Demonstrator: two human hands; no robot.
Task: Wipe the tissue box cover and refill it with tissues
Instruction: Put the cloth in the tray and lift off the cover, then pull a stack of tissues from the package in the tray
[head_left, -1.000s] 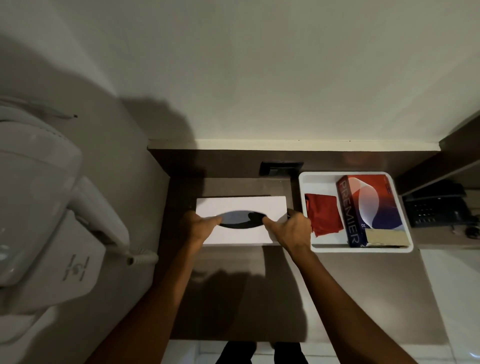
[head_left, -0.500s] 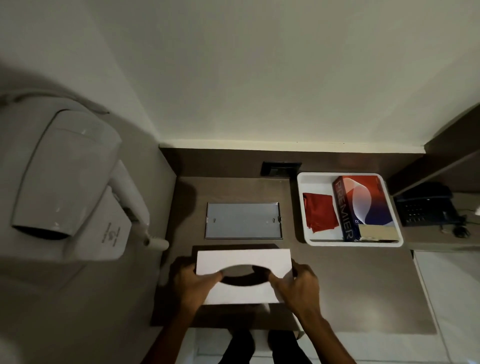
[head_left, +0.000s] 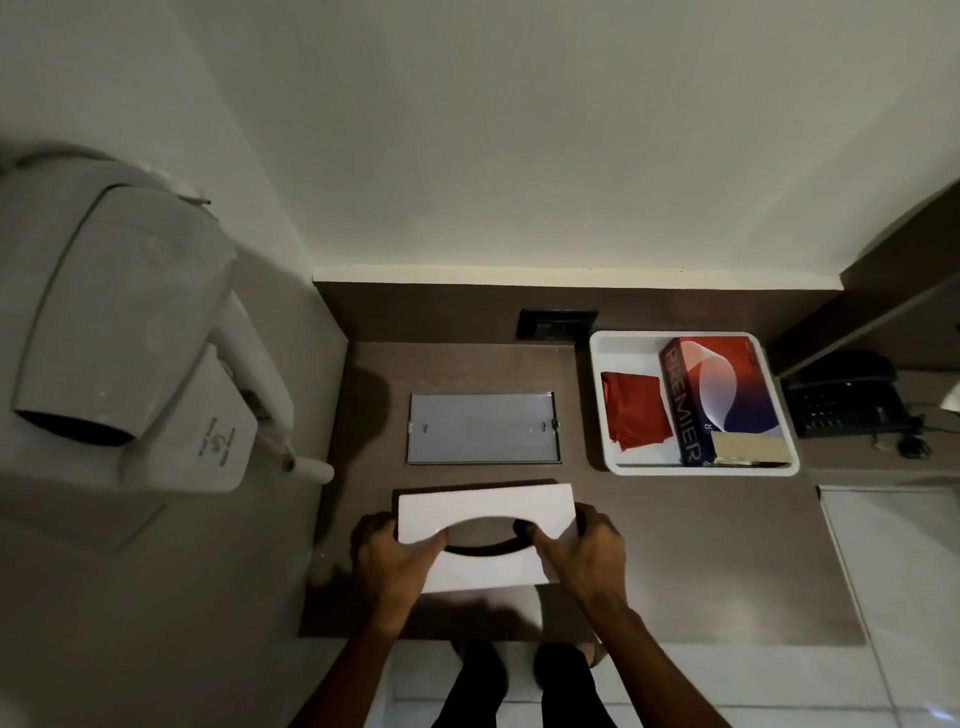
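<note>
Single head-worn wide-angle view, looking steeply down, close over the counter (head_left: 701, 571)

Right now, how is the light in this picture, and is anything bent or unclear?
Head view: dim, light from above; the hands and white cover cast a dark shadow toward the counter's near edge; the wide lens bows the wall edges and swells the hair dryer; the telephone is murky.

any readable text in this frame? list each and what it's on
"PREMIER": down the long side of the tissue pack in the white tray.
Small print beside it on the pack: too small to read.
Logo and print on the hair dryer mount: blurred, unreadable.
Phone keys: too dark.
</note>
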